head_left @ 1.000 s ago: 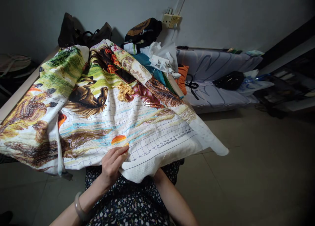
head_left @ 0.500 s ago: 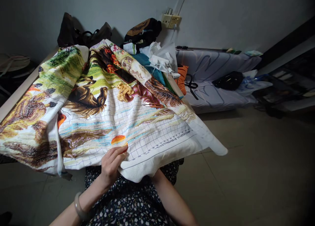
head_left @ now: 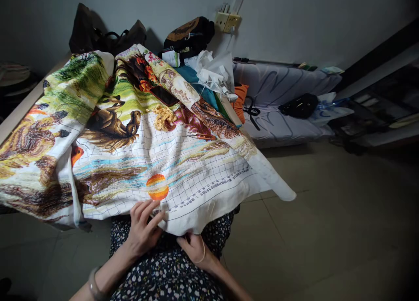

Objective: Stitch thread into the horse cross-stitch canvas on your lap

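A large cross-stitch cloth point(head_left: 183, 170) with horses, flowers and an orange sun point(head_left: 157, 186) lies spread over a table and down onto my lap. My left hand point(head_left: 142, 226) rests on top of the cloth's near edge, just below the sun, fingers spread and pressing the fabric. My right hand point(head_left: 195, 250) shows at the cloth's near hem, fingers curled up under the edge and pinching it. A yellow thread loops over the back of this hand. No needle can be made out.
Dark bags point(head_left: 104, 34), a white plastic bag point(head_left: 212, 71) and an orange cloth point(head_left: 241, 102) lie at the table's far end. A wall socket point(head_left: 227, 22) is above. A grey bed point(head_left: 288, 104) with a black pouch point(head_left: 299, 105) stands to the right. Tiled floor point(head_left: 327, 231) spreads right.
My right hand has come out from under the cloth and now holds its near hem. My left hand slid down from the sun to the cloth's edge. The view tilted slightly.
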`<state>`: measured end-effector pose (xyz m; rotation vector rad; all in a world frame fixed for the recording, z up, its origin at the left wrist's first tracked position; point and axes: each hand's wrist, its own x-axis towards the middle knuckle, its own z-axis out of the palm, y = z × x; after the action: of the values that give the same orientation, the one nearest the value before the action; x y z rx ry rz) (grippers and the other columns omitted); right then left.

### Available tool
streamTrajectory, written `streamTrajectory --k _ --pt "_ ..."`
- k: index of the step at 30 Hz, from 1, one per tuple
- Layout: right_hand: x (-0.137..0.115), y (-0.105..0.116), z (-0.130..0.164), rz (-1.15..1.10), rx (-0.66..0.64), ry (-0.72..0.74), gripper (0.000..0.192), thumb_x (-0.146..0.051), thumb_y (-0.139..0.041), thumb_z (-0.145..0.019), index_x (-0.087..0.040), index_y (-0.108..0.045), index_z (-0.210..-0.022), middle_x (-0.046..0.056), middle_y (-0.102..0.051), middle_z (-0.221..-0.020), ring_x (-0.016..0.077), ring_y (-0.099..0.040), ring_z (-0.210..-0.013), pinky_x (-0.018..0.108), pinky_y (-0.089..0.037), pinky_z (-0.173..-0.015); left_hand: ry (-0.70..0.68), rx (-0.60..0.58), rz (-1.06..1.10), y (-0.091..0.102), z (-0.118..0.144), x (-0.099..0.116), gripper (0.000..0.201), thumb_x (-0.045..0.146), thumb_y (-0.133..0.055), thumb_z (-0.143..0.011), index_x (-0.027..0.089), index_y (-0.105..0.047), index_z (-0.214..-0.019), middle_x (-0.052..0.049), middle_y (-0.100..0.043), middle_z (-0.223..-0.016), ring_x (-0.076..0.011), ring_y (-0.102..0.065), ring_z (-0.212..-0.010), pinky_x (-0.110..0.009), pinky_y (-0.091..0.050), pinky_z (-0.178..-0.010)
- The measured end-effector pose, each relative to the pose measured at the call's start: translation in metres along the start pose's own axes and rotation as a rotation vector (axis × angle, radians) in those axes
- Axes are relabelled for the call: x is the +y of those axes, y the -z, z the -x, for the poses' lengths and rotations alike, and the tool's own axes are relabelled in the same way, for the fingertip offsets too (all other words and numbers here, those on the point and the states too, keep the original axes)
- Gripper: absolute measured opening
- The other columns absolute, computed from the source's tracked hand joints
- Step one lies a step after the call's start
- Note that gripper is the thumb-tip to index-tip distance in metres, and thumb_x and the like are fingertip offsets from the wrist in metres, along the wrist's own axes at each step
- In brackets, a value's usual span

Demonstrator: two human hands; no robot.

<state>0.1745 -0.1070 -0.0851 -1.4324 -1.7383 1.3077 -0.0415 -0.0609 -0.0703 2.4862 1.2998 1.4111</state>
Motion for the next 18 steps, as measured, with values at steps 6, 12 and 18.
streamTrajectory --k 6,12,18 --pt "-0.004 0.052 0.024 -0.16 -0.253 0.073 0.035 -0.028 -0.054 -0.087 -0.022 -0.066 -0.119 0.007 -0.072 -0.105 0.0216 -0.067 -0.093 0.042 -0.049 -0.094 0.996 -0.214 0.861 0.003 0.023 0.004 0.025 0.04 -0.056 -0.086 0.019 -0.069 -0.085 -0.009 -0.07 -0.086 -0.0245 -0.064 -0.085 -0.039 -0.051 -0.078" --pt "-0.055 0.107 0.011 -0.069 -0.409 0.028 0.017 -0.026 -0.061 -0.084 -0.021 -0.074 -0.093 0.006 -0.073 -0.095 0.0178 -0.07 -0.076 0.026 -0.055 -0.065 1.505 0.283 1.588 -0.039 -0.038 0.0 0.032 0.038 -0.07 -0.073 0.017 -0.07 -0.097 -0.01 -0.073 -0.092 -0.0255 -0.067 -0.091 -0.04 -0.052 -0.087" --pt "-0.089 0.101 -0.053 0.031 0.101 0.241 0.017 -0.029 -0.056 -0.091 -0.02 -0.07 -0.085 0.004 -0.068 -0.071 0.0144 -0.062 -0.058 0.025 -0.051 -0.056 1.63 0.456 1.645 -0.048 -0.075 0.002 0.023 0.004 -0.065 -0.069 0.013 -0.069 -0.09 -0.005 -0.072 -0.079 -0.0177 -0.067 -0.076 -0.032 -0.054 -0.082"
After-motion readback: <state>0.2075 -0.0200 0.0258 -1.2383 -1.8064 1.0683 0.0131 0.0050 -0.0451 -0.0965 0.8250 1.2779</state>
